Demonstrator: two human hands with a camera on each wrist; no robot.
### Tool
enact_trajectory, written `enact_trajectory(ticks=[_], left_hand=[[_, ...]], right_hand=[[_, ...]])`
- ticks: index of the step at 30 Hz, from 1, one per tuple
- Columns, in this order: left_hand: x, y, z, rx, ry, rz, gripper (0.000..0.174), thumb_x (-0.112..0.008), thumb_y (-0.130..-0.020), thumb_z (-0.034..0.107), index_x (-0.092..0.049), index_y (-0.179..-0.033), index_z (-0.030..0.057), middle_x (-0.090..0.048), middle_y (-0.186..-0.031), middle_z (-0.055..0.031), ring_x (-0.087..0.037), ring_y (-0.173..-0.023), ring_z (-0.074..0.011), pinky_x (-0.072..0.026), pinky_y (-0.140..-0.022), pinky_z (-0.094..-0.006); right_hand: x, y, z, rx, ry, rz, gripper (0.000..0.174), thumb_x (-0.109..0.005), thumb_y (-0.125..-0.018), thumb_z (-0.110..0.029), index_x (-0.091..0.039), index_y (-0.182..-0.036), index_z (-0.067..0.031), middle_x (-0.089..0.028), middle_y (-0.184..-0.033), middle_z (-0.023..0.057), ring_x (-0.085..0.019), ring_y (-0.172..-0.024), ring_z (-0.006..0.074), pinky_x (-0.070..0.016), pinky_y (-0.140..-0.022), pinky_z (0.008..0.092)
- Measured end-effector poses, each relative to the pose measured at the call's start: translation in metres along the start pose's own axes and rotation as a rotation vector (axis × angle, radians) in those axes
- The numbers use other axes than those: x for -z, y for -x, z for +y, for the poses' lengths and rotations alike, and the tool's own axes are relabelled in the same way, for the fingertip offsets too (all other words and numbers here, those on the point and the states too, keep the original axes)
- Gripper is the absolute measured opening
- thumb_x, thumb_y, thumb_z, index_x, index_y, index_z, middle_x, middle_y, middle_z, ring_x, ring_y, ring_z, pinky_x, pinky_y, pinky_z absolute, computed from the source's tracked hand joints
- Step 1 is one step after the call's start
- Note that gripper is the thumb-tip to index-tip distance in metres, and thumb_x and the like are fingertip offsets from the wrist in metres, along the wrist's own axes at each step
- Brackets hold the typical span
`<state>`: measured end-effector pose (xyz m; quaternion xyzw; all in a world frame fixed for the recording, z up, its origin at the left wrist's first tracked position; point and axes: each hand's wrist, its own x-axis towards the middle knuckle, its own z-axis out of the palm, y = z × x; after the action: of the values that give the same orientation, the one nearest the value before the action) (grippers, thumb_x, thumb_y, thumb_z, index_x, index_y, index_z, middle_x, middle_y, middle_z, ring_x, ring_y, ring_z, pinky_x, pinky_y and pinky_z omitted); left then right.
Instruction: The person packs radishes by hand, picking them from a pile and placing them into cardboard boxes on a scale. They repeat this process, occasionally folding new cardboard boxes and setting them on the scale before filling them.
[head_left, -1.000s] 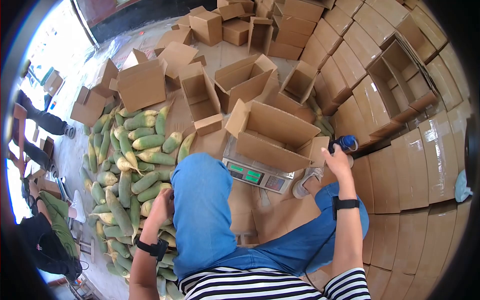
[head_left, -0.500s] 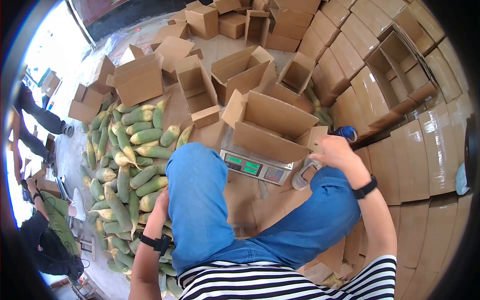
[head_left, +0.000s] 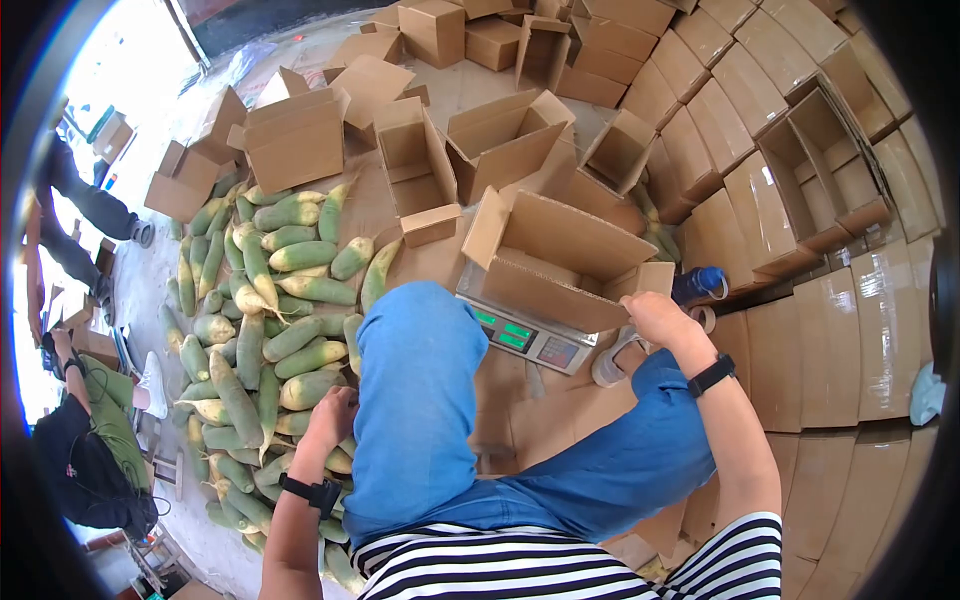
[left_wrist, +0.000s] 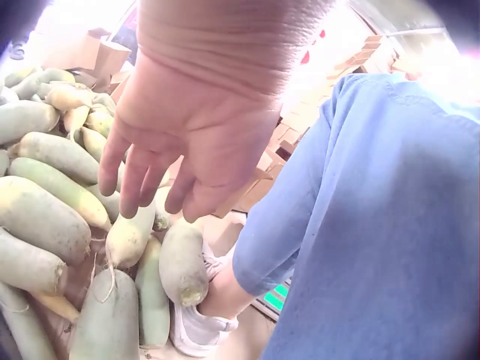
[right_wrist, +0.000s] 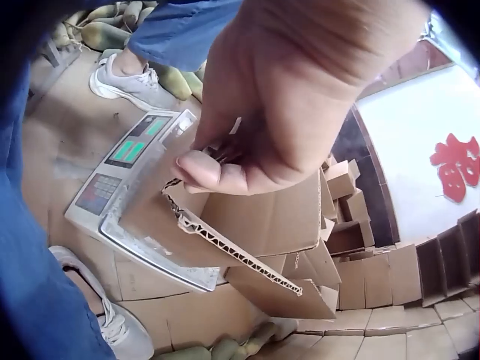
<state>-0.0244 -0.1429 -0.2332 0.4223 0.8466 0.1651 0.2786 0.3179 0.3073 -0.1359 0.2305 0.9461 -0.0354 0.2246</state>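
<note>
An open cardboard box (head_left: 560, 290) sits on a digital scale (head_left: 565, 354) with lit green displays. My right hand (head_left: 662, 318) pinches the near right corner of the box, where its side flap stands out. In the right wrist view, curled fingertips (right_wrist: 201, 166) meet the torn corrugated edge of the cardboard. My left hand (head_left: 332, 412) hangs beside my left knee, over a pile of green radishes (head_left: 290, 258). Its fingers (left_wrist: 133, 180) are loosely bent in the left wrist view, with nothing in them.
Stacked cardboard boxes (head_left: 825, 345) form a wall at the right. Several open boxes (head_left: 295, 140) stand beyond the radishes. A blue bottle (head_left: 697, 285) and a tape roll (head_left: 704, 318) lie right of the scale. Another person (head_left: 95, 430) is at the far left.
My right hand has left the blue bottle and come to the box's near right corner, where it now pinches the cardboard. The left hand stays beside the knee, shifting only slightly.
</note>
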Motion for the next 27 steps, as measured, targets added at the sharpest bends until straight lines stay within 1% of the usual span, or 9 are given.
enact_trajectory(ticks=[1, 3, 5, 7, 13, 15, 19, 21, 27], left_hand=[[-0.003, -0.001, -0.003, 0.016, -0.017, -0.009, 0.026, -0.063, -0.086, 0.021, -0.064, -0.107, 0.0059, -0.062, -0.108, -0.0178, -0.062, -0.100, -0.0369, -0.0511, -0.085, -0.0439], [-0.006, -0.002, -0.003, 0.027, -0.022, -0.027, 0.026, -0.063, -0.085, 0.020, -0.065, -0.107, 0.0057, -0.062, -0.109, -0.0176, -0.062, -0.101, -0.0367, -0.0511, -0.085, -0.0438], [-0.007, 0.000, -0.003, 0.041, -0.027, -0.038, 0.027, -0.064, -0.085, 0.020, -0.065, -0.108, 0.0055, -0.062, -0.110, -0.0174, -0.062, -0.101, -0.0366, -0.0512, -0.086, -0.0437], [-0.007, 0.002, -0.002, -0.008, -0.036, -0.025, 0.027, -0.064, -0.085, 0.018, -0.064, -0.109, 0.0055, -0.062, -0.110, -0.0172, -0.061, -0.102, -0.0367, -0.0511, -0.086, -0.0438], [-0.009, 0.017, -0.001, 0.036, -0.038, -0.028, 0.028, -0.064, -0.086, 0.020, -0.063, -0.111, 0.0058, -0.062, -0.111, -0.0177, -0.061, -0.102, -0.0382, -0.0511, -0.087, -0.0445], [-0.011, 0.018, -0.004, 0.058, -0.053, -0.033, 0.028, -0.063, -0.087, 0.021, -0.063, -0.110, 0.0057, -0.062, -0.111, -0.0180, -0.061, -0.102, -0.0385, -0.0512, -0.087, -0.0448], [-0.009, 0.025, -0.002, 0.093, -0.101, -0.041, 0.028, -0.061, -0.088, 0.024, -0.063, -0.109, 0.0055, -0.061, -0.111, -0.0186, -0.061, -0.102, -0.0389, -0.0512, -0.086, -0.0459], [-0.010, 0.027, -0.002, 0.092, -0.102, -0.031, 0.028, -0.062, -0.088, 0.023, -0.063, -0.109, 0.0056, -0.061, -0.111, -0.0186, -0.061, -0.102, -0.0389, -0.0511, -0.086, -0.0463], [-0.017, 0.030, -0.006, 0.059, -0.076, -0.023, 0.028, -0.064, -0.085, 0.019, -0.062, -0.111, 0.0063, -0.061, -0.110, -0.0181, -0.061, -0.101, -0.0384, -0.0512, -0.085, -0.0467]], right_hand=[[0.004, 0.002, -0.001, 0.000, 0.004, -0.001, 0.022, -0.065, -0.082, -0.012, -0.063, -0.100, -0.0015, -0.068, -0.088, 0.0212, -0.065, -0.091, 0.0385, -0.0517, -0.080, 0.0473], [0.012, 0.007, -0.004, -0.021, -0.028, -0.024, 0.017, -0.058, -0.080, -0.001, -0.068, -0.095, -0.0043, -0.068, -0.090, 0.0202, -0.065, -0.092, 0.0386, -0.0524, -0.080, 0.0476], [0.011, 0.007, 0.002, -0.013, -0.008, 0.005, 0.018, -0.058, -0.081, -0.002, -0.069, -0.094, -0.0053, -0.068, -0.089, 0.0199, -0.065, -0.091, 0.0382, -0.0526, -0.079, 0.0474], [0.015, 0.006, 0.001, -0.004, 0.010, 0.039, 0.018, -0.057, -0.082, -0.003, -0.071, -0.093, -0.0062, -0.068, -0.089, 0.0197, -0.066, -0.090, 0.0377, -0.0528, -0.078, 0.0472], [0.008, 0.006, 0.006, -0.033, 0.104, 0.078, 0.012, -0.062, -0.078, -0.007, -0.072, -0.086, -0.0080, -0.069, -0.084, 0.0168, -0.067, -0.086, 0.0365, -0.0536, -0.076, 0.0460], [0.001, 0.009, 0.010, -0.087, 0.117, 0.085, 0.013, -0.071, -0.075, -0.017, -0.070, -0.085, -0.0087, -0.068, -0.080, 0.0163, -0.067, -0.083, 0.0352, -0.0531, -0.074, 0.0452], [0.006, 0.016, 0.012, -0.077, 0.089, 0.158, 0.015, -0.072, -0.073, -0.018, -0.070, -0.084, -0.0080, -0.068, -0.079, 0.0162, -0.067, -0.082, 0.0353, -0.0536, -0.074, 0.0449], [0.008, 0.016, 0.007, -0.086, 0.134, 0.149, 0.008, -0.061, -0.078, -0.008, -0.069, -0.081, -0.0067, -0.069, -0.083, 0.0175, -0.068, -0.084, 0.0348, -0.0545, -0.072, 0.0456], [0.010, 0.018, 0.007, -0.036, 0.168, 0.202, 0.009, -0.061, -0.079, -0.007, -0.068, -0.084, -0.0071, -0.069, -0.084, 0.0154, -0.068, -0.084, 0.0345, -0.0545, -0.073, 0.0446]])
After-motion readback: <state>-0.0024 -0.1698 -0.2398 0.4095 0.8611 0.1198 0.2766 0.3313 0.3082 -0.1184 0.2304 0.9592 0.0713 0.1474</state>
